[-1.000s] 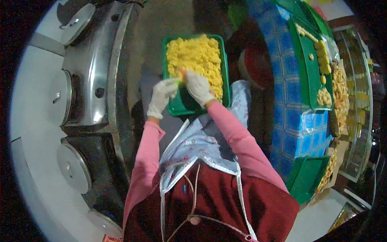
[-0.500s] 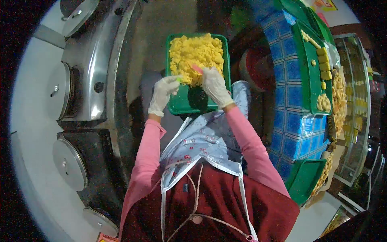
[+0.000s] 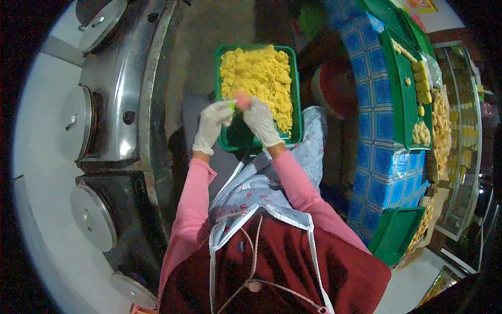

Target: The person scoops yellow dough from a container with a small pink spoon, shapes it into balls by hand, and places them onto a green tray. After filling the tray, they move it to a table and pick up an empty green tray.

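A green tray (image 3: 298, 99) holds a heap of crumbly yellow mash (image 3: 256, 68). Over its near left part, my left hand (image 3: 212, 123) in a whitish glove pinches a small bright green piece (image 3: 232, 106). My right hand (image 3: 261, 121), gloved as well, grips a small pink flat tool (image 3: 242, 100), blurred by motion. The tool's tip is right beside the green piece, and both hands are close together. Bare tray floor shows dark below the mash, between the hands.
Along the left runs a steel counter (image 3: 117, 104) with lidded round pots (image 3: 78, 123). On the right, a table with a blue checked cloth (image 3: 376, 157) bears a green tray of yellow dough pieces (image 3: 422, 83). Another green tray (image 3: 395, 235) is nearer me.
My right hand has moved left with the pink tool, up to my left hand. More mash on the tray's right side shows now. My left hand has hardly moved.
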The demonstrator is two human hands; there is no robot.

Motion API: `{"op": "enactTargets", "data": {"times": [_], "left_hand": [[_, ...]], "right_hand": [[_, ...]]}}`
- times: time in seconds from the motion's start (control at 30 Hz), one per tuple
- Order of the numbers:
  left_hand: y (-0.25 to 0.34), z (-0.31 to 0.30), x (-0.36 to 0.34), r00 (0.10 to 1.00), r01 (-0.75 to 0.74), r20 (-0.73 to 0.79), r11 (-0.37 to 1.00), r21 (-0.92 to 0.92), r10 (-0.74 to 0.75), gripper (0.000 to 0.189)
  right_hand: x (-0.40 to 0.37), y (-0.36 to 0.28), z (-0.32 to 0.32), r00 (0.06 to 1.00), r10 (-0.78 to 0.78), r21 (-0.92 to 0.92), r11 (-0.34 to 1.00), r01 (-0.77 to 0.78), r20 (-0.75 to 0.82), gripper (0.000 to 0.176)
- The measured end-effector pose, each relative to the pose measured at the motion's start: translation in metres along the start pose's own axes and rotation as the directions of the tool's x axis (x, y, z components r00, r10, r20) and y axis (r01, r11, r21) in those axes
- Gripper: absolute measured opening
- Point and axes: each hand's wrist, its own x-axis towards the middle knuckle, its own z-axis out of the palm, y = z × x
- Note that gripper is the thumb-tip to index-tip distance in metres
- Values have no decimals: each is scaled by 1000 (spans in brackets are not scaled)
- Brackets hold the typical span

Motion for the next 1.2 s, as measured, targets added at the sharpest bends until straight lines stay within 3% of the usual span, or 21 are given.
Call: {"op": "enactTargets", "data": {"times": [0.07, 0.1, 0.13, 0.17, 0.2, 0.27, 0.33, 0.43, 0.47, 0.57, 0.6, 0.7, 0.83, 0.9, 0.97, 1.0, 1.1, 1.13, 1.2], "left_hand": [[2, 3, -1, 998, -31, -49, 999, 16, 32, 34], [5, 9, -1, 997, -47, -64, 999, 24, 49, 33], [10, 10, -2, 999, -4, -47, 996, -85, 0, 34], [9, 10, 0, 999, -21, -38, 999, -35, 19, 33], [7, 9, 0, 999, -36, -33, 999, 20, 36, 33], [2, 8, -2, 994, -81, -59, 988, 133, 89, 32], [3, 7, -3, 997, -62, -43, 996, 69, 65, 32], [6, 8, -4, 998, -52, -41, 996, 78, 55, 33], [7, 7, -4, 997, -67, -28, 994, 83, 70, 34], [4, 6, 1, 999, -37, -32, 998, 42, 39, 33], [4, 7, 1, 999, -36, -39, 999, 19, 37, 33], [3, 9, -1, 998, -48, -33, 999, -10, 47, 33], [4, 8, -4, 999, -33, -34, 999, 25, 34, 33], [11, 12, -6, 998, -44, -41, 996, 73, 47, 33], [12, 14, -7, 999, -27, -44, 995, 99, 31, 33], [14, 15, -6, 999, -13, -49, 995, 99, 18, 33], [13, 18, -5, 998, -27, -47, 992, 124, 33, 34], [9, 16, -3, 998, -34, -51, 991, 130, 41, 35], [7, 12, 1, 997, -49, -59, 988, 144, 58, 35]], "right_hand": [[-12, 1, -8, 1000, 5, -93, 996, -4, 9, 19], [-10, 3, 1, 1000, 26, -79, 997, -24, 16, 19], [-1, 8, 18, 999, 42, -64, 997, -41, 20, 20], [11, 17, 34, 999, 49, -45, 998, -48, 20, 20], [14, 18, 38, 989, -148, -150, 978, 143, -23, 22], [16, 22, 42, 998, -58, -66, 996, 59, 5, 25], [9, 5, 4, 998, -17, -22, 1000, 19, 54, 32], [11, 3, -14, 996, -15, -40, 999, 12, -92, 32], [30, 14, 6, 996, -68, -127, 990, 60, -58, 26], [44, 2, 25, 985, -118, -161, 982, 97, -126, 21], [54, 0, 31, 980, -183, -180, 970, 167, -77, 19], [51, 4, 32, 984, -168, -113, 980, 161, -58, 17], [59, 46, -21, 913, -404, -244, 881, 405, 55, 15], [53, 52, -74, 892, -426, -426, 786, 448, 151, 13], [45, 60, -110, 754, -592, -471, 598, 648, 286, 11], [40, 59, -117, 758, -506, -513, 559, 651, 411, 11], [12, 72, -108, 657, -458, -423, 515, 745, 598, 11], [1, 67, -107, 600, -311, -410, 501, 762, 737, 11], [3, 81, -93, 660, -424, -499, 436, 749, 620, 12]]}}
